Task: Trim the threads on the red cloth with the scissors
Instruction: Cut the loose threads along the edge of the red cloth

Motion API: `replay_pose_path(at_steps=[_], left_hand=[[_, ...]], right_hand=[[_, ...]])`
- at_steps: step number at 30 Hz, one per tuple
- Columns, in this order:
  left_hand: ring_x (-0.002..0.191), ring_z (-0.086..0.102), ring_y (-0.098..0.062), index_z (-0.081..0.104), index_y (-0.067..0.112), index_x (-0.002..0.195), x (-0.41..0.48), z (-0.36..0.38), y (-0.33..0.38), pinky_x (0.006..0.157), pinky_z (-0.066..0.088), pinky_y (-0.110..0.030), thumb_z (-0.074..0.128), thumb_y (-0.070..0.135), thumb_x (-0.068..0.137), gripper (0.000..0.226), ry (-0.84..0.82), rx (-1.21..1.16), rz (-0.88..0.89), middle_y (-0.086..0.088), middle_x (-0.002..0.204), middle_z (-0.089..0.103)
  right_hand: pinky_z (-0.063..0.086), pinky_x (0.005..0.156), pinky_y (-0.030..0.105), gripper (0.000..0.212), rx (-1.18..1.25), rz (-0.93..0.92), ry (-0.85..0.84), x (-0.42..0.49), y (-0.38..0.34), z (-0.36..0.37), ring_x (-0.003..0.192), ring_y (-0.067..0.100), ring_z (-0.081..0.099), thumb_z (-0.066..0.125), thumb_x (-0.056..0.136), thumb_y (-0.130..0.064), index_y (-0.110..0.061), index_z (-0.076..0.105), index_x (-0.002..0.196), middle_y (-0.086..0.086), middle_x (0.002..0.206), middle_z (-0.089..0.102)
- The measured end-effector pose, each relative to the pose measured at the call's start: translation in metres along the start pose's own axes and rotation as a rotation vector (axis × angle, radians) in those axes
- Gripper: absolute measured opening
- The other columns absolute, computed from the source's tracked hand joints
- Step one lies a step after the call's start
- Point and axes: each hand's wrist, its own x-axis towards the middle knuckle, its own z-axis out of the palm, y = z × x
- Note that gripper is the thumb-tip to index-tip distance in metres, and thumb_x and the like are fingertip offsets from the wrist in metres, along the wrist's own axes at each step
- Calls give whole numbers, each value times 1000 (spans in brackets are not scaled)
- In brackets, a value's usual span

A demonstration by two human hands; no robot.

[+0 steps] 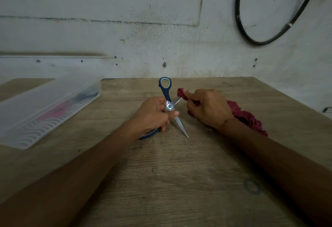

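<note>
My left grip point(154, 113) curls round the scissors point(168, 105) at the pivot, blades spread. My right grip point(208, 108) bunches the red cloth point(248, 117), one blade at its end, the rest trailing on the surface point(179, 173).

Blue-handled scissors point(169, 107) (blades spread wide) beside bunched red cloth point(246, 115).

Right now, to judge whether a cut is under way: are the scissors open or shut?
Open: the scissors form a wide X, one blade up beside the red cloth, the other pointing away from it.
</note>
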Motion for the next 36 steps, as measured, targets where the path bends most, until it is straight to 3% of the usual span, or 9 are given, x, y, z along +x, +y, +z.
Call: replay_pose_path(at_steps=[4, 9, 14, 17, 20, 25, 28, 33, 36], left_hand=[[40, 54, -11, 64, 5, 94, -1, 0, 1, 48, 45, -25, 73, 22, 89, 19, -5, 56, 1, -4, 63, 65], [41, 56, -10, 64, 6, 93, -3, 1, 1, 50, 47, -25, 73, 24, 90, 20, -6, 84, 13, -5, 65, 67], [40, 56, -9, 65, 7, 91, -4, 1, 1, 50, 47, -24, 73, 26, 90, 21, 6, 118, 4, -6, 64, 68], [39, 55, -8, 65, 7, 87, -6, 3, 2, 47, 46, -22, 72, 26, 90, 20, 7, 127, -11, -7, 65, 67], [38, 53, -7, 63, 12, 79, -6, 4, 4, 44, 44, -19, 72, 24, 90, 18, -3, 116, -25, -7, 64, 66], [37, 53, -8, 66, 4, 91, -6, 5, 6, 44, 43, -21, 72, 24, 91, 21, 3, 105, -24, -6, 63, 67], [37, 53, -9, 67, 6, 84, -4, 3, 6, 46, 44, -22, 70, 21, 92, 17, -16, 118, -26, -6, 62, 67], [38, 55, -9, 70, 5, 98, -1, 0, 2, 47, 46, -22, 59, -4, 89, 17, -53, 109, -80, -6, 65, 68], [39, 55, -9, 71, 3, 98, -1, 0, 1, 45, 45, -21, 59, -5, 88, 17, -58, 105, -84, -8, 68, 68]], right_hand=[[51, 54, 23, 30, 291, -96, -130, -10, -16, -1, 57, 7, 63, 59, 93, -29, -16, 71, 118, -4, 79, 75], [51, 56, 32, 33, 5, 91, 20, 2, 8, -2, 58, 15, 60, 59, 92, -19, -18, 69, 123, 1, 75, 70], [52, 54, 29, 29, 234, -24, -106, -11, -9, 1, 57, 10, 62, 59, 94, -22, -19, 70, 120, -3, 77, 74], [47, 55, 21, 33, 104, 61, -34, -4, 5, 2, 60, 9, 61, 60, 92, -18, -20, 69, 123, 2, 82, 74], [51, 56, 32, 31, 30, 144, -15, -1, 14, 3, 59, 12, 61, 58, 92, -22, -22, 70, 121, 0, 74, 71], [55, 72, 15, 25, 331, 140, -41, -8, -8, -11, 77, 3, 70, 65, 91, -15, -16, 73, 115, -4, 98, 76], [60, 73, 21, 22, 531, 214, 11, -7, -19, -23, 77, 3, 72, 66, 91, -13, -16, 75, 111, -3, 97, 77], [51, 74, 10, 16, 443, -35, -192, -13, -38, -23, 79, -4, 69, 78, 82, -18, -18, 80, 97, -8, 91, 76], [49, 75, 8, 12, 484, -34, -235, -12, -35, -23, 78, -4, 69, 79, 80, -14, -17, 81, 91, -11, 88, 75]])
